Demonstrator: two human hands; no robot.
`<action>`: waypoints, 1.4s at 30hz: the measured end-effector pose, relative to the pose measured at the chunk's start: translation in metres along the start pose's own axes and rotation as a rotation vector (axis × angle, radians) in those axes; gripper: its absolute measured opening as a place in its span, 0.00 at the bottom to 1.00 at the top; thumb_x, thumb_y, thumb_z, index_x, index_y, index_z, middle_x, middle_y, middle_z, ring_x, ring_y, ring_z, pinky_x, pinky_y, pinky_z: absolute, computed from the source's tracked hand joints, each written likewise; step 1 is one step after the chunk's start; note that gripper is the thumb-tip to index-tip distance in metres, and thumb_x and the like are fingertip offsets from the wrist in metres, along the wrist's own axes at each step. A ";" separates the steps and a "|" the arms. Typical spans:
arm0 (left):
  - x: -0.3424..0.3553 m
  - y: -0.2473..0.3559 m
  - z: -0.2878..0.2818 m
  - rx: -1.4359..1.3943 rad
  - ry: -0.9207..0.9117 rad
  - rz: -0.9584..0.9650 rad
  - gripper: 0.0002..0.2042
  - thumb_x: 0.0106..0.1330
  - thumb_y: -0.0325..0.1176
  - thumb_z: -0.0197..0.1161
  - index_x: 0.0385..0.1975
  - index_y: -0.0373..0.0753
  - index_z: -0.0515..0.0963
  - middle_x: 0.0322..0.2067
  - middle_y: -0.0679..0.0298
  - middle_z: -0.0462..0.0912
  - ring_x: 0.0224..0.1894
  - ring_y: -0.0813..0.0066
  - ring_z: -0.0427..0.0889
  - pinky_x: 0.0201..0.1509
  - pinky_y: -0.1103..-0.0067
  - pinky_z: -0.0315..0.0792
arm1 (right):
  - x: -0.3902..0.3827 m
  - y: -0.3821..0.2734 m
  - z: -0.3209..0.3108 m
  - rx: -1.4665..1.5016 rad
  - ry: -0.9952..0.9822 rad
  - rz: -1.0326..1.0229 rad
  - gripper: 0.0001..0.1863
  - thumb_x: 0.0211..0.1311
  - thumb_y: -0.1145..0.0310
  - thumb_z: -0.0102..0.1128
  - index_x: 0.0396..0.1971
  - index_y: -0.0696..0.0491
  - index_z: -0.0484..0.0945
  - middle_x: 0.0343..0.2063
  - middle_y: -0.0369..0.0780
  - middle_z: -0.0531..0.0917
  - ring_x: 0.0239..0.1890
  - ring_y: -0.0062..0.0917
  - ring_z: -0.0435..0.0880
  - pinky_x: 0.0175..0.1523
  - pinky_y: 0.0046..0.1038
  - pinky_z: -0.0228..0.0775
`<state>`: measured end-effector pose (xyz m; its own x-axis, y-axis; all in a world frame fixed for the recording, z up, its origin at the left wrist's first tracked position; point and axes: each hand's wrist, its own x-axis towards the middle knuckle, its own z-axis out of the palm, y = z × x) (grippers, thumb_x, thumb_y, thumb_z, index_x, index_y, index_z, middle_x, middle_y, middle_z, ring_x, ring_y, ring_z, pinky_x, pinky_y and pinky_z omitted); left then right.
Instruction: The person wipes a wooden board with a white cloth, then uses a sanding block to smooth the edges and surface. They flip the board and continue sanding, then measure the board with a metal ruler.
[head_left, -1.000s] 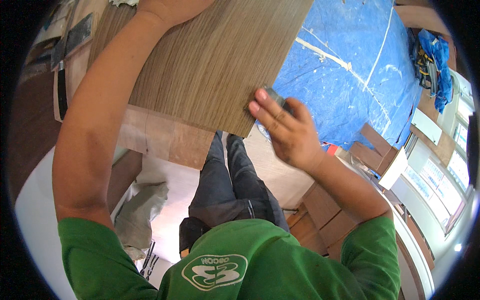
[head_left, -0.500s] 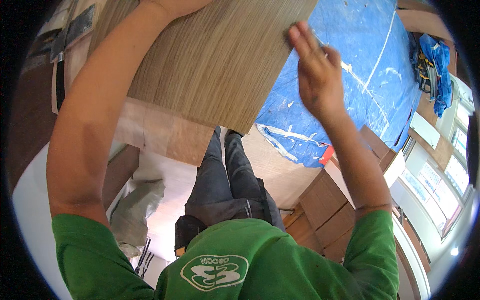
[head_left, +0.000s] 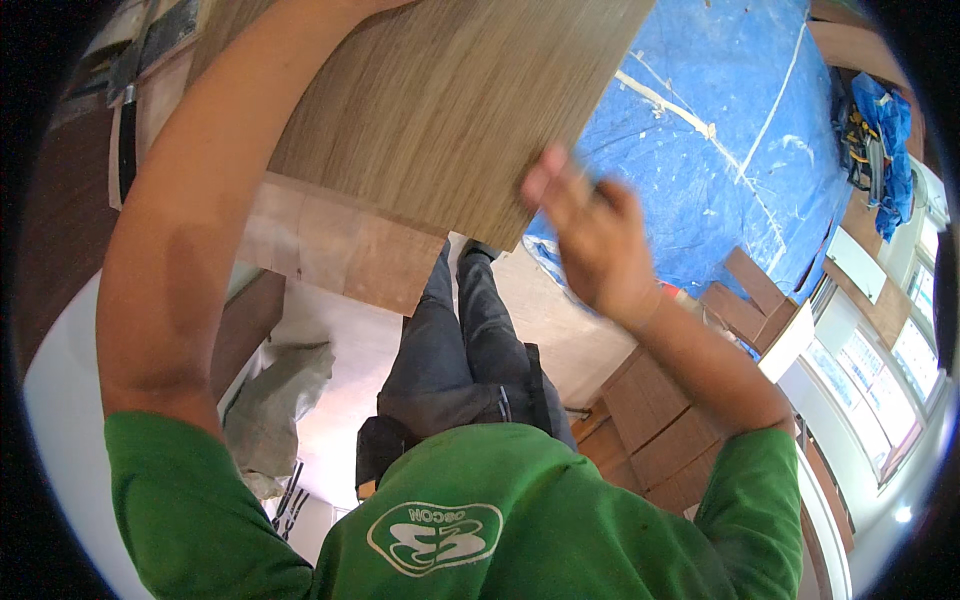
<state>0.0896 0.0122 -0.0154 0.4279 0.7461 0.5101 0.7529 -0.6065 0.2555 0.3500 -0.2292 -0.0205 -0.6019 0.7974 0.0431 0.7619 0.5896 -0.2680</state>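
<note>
The left hand is mostly cut off at the top of the view, over a brown board laid on paler wood; its grip cannot be told. The board's right edge is overlapped by the right hand, whose grip is blurred beyond telling, beside a spread blue sheet.

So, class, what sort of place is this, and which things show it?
Probably a carpentry workshop or a room being fitted out: a wood-grain panel, a whitish-marked blue sheet to its right, and brown panels at lower right.
</note>
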 end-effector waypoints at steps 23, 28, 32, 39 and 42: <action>-0.001 0.000 0.002 0.046 -0.011 -0.002 0.30 0.71 0.49 0.62 0.66 0.35 0.72 0.68 0.45 0.71 0.72 0.47 0.67 0.78 0.60 0.58 | -0.067 -0.082 -0.019 0.709 -0.156 0.001 0.40 0.58 0.77 0.60 0.74 0.50 0.66 0.77 0.47 0.61 0.49 0.39 0.79 0.57 0.36 0.69; 0.004 0.010 -0.020 -0.002 -0.171 0.207 0.29 0.71 0.47 0.62 0.66 0.34 0.72 0.69 0.46 0.70 0.74 0.49 0.65 0.79 0.59 0.56 | -0.091 -0.088 -0.009 1.050 -0.015 0.652 0.31 0.76 0.67 0.54 0.76 0.55 0.61 0.74 0.54 0.64 0.56 0.33 0.80 0.59 0.31 0.72; -0.038 0.073 -0.029 -0.013 -0.351 0.221 0.31 0.69 0.43 0.65 0.68 0.34 0.70 0.73 0.48 0.66 0.76 0.51 0.62 0.81 0.57 0.49 | -0.086 -0.054 -0.005 1.341 0.199 1.096 0.30 0.80 0.63 0.53 0.77 0.53 0.61 0.66 0.45 0.75 0.53 0.24 0.79 0.58 0.28 0.73; -0.112 0.138 -0.066 -0.166 -0.571 0.029 0.60 0.46 0.68 0.73 0.80 0.48 0.54 0.79 0.62 0.54 0.81 0.62 0.52 0.82 0.56 0.43 | -0.040 -0.027 -0.033 1.210 0.290 0.992 0.28 0.76 0.67 0.54 0.74 0.52 0.67 0.61 0.40 0.79 0.51 0.18 0.77 0.57 0.23 0.70; -0.114 0.137 -0.070 -0.120 -0.597 0.074 0.57 0.48 0.68 0.71 0.78 0.47 0.57 0.79 0.61 0.56 0.81 0.60 0.53 0.82 0.55 0.44 | -0.030 -0.023 -0.033 1.315 0.263 0.982 0.28 0.71 0.67 0.59 0.70 0.55 0.72 0.55 0.39 0.80 0.50 0.18 0.76 0.57 0.22 0.68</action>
<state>0.1086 -0.1751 0.0193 0.7091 0.7050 -0.0094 0.6639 -0.6631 0.3456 0.3586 -0.2625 0.0166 0.1119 0.8537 -0.5085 0.0105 -0.5127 -0.8585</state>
